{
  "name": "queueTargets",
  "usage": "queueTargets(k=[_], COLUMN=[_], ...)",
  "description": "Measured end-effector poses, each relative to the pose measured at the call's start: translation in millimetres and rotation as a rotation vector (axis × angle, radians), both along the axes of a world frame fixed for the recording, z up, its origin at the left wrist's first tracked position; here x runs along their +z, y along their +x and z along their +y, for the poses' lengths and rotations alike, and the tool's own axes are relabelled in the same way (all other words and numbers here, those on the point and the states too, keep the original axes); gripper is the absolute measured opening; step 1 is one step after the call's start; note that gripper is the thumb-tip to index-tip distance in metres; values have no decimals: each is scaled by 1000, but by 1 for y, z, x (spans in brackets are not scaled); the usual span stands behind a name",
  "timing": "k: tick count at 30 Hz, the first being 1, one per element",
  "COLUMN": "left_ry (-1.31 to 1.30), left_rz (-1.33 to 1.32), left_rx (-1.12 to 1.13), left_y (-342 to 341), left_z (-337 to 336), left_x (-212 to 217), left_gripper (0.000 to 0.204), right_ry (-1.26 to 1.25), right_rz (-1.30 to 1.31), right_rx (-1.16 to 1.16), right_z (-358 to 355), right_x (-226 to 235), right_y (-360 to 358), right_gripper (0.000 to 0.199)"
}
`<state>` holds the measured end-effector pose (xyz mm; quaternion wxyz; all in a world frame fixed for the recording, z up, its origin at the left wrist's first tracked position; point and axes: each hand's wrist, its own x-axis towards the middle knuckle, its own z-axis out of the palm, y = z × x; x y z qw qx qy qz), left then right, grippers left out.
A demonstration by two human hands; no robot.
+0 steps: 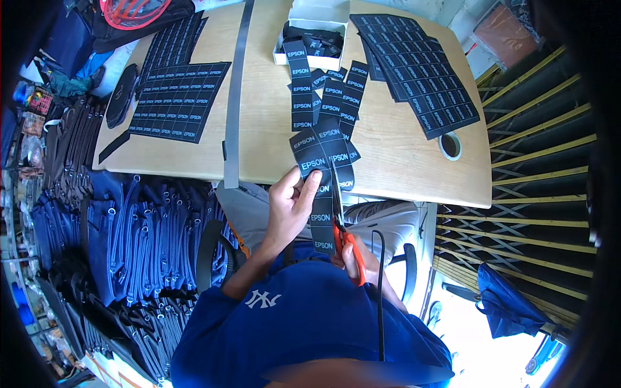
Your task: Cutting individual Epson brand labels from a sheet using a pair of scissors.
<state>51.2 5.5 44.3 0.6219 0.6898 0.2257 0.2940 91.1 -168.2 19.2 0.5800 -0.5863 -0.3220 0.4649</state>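
My left hand [292, 205] pinches a black strip of printed label patches [315, 161] just in front of the wooden table's near edge. My right hand [359, 260] grips orange-handled scissors [344, 240], blades pointing up along the strip's right side. More cut strips [336, 97] fan out on the table beyond my hands. A white box [315, 19] holding cut black labels sits at the far middle of the table [401, 168].
Uncut black label sheets lie at the table's left [178, 100] and right [420, 64]. A long grey ruler [234, 97] runs down the tabletop. A tape roll [450, 145] sits near the right edge. Blue bags [129, 239] pile on the floor to my left.
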Motion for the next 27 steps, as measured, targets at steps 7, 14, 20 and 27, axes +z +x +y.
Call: queueTargets(k=[7, 14, 20, 27], left_ry=[32, 66, 73, -203], left_rz=[-15, -3, -34, -176], left_rx=[-7, -27, 5, -145], left_y=[-1, -3, -2, 6], left_z=[-1, 1, 2, 9], left_x=[-1, -2, 0, 13], left_gripper=[16, 14, 14, 14], right_ry=[-22, -38, -124, -72], right_rz=[-26, 2, 38, -35], right_rx=[-46, -15, -49, 1], right_z=[2, 8, 10, 6], right_x=[4, 16, 23, 19], right_y=[2, 3, 4, 9], right_gripper=[72, 75, 76, 72])
